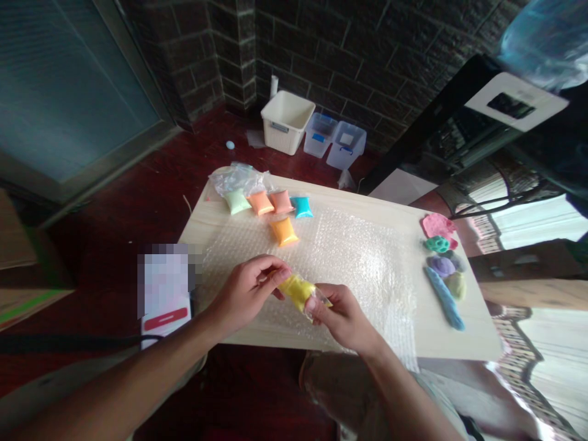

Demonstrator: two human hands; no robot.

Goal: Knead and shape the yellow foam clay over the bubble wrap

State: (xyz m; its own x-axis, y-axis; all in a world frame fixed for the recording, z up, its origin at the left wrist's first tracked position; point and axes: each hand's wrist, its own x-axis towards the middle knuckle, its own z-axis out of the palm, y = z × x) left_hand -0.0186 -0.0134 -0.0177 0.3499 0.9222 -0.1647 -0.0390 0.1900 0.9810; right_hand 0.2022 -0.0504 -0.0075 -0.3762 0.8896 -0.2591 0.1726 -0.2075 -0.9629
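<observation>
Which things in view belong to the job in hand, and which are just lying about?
Likely the job:
yellow packet, left hand and right hand on it
five other packets
bubble wrap
coloured lumps, perhaps

Apparently lying about:
cream bin
two clear boxes beside it

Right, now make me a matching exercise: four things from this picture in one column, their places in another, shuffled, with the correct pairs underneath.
Things
1. Yellow packet
2. Long blue piece
3. Crumpled clear plastic
4. Cream bin

Places
A. On the floor, next to two clear tubs
B. At the far left corner of the table, behind the pale green packet
C. Between the left hand and the right hand
D. On the right side of the table, by a purple lump

Pairs
1-C, 2-D, 3-B, 4-A
</observation>
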